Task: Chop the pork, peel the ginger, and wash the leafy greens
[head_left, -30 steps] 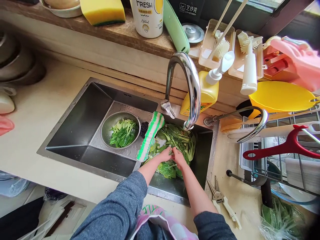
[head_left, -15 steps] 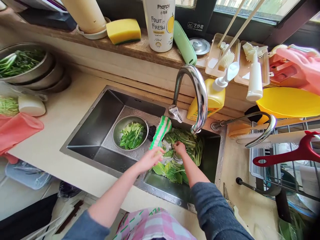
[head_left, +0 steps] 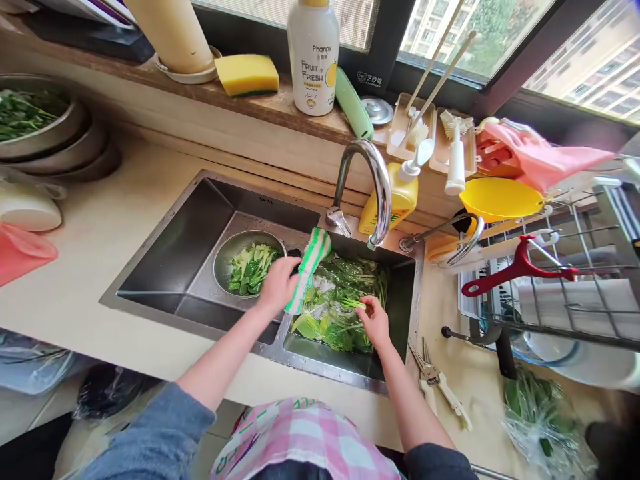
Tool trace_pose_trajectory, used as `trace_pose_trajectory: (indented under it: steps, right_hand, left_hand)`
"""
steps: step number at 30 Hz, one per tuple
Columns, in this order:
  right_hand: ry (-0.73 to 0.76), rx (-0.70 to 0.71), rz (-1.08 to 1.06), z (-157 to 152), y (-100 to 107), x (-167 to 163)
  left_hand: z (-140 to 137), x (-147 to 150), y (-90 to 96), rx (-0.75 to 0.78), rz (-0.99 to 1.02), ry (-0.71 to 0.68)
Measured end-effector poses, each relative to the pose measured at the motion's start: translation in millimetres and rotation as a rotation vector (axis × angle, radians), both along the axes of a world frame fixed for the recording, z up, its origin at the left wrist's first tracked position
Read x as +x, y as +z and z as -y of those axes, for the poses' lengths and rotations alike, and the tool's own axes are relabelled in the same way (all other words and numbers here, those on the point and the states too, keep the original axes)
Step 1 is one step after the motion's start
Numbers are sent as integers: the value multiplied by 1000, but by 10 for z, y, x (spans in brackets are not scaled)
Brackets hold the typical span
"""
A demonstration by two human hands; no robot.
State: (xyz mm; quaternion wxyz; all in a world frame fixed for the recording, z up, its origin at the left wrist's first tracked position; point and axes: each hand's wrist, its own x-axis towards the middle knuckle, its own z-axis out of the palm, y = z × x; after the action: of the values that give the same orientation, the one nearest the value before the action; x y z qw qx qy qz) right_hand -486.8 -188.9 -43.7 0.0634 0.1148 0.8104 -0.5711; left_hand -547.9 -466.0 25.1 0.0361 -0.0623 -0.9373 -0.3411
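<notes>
My right hand [head_left: 374,320] pinches a green leafy vegetable stalk [head_left: 354,303] above the right sink basin. Beneath it, long leafy greens [head_left: 333,330] lie in water. My left hand [head_left: 279,285] is over the right rim of a round metal strainer bowl [head_left: 219,267] in the left basin, fingers slightly apart, and I see nothing in them. Cut greens [head_left: 251,267] fill part of that bowl. Just right of my left hand, a green-and-white striped cloth [head_left: 311,267] drapes over the divider between the basins.
A chrome faucet [head_left: 383,193] arches over the right basin. Behind it stands a yellow pump bottle [head_left: 395,200]. Scissors [head_left: 437,380] lie on the counter at right, near a dish rack [head_left: 575,287] with a red peeler [head_left: 520,267]. Stacked metal bowls [head_left: 60,147] stand at left.
My left hand has moved left from the right basin to the strainer bowl. My right hand has lifted slightly toward me, with a stalk now visible in its fingers. The camera view has shifted.
</notes>
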Motion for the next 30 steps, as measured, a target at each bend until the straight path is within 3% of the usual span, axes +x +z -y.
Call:
trace_pose_trajectory:
  steps: [3, 5, 9, 12, 17, 22, 24, 30]
  right_hand:
    - [16, -50, -104, 39, 282, 120]
    - [24, -102, -132, 76, 413, 167]
    - [-22, -252, -75, 145, 522, 208]
    - [-35, -289, -24, 184, 539, 219]
    - [19, -237, -41, 205, 590, 185]
    - [145, 121, -96, 172, 659, 46]
    - [180, 174, -93, 155, 662, -25]
    - [120, -156, 105, 173, 628, -189]
  left_hand:
    - [-607, 223, 102, 206, 67, -400]
    - [-896, 331, 50, 342, 199, -513]
    - [-1117, 426, -155, 693, 509, -389]
    - [-1100, 429, -224, 840, 611, -340]
    - [-1057, 373, -243, 807, 597, -368]
    - [-1060, 294, -304, 644, 567, -349]
    - [-1059, 271, -309, 658, 577, -337]
    - [-1085, 274, -263, 938, 714, -285]
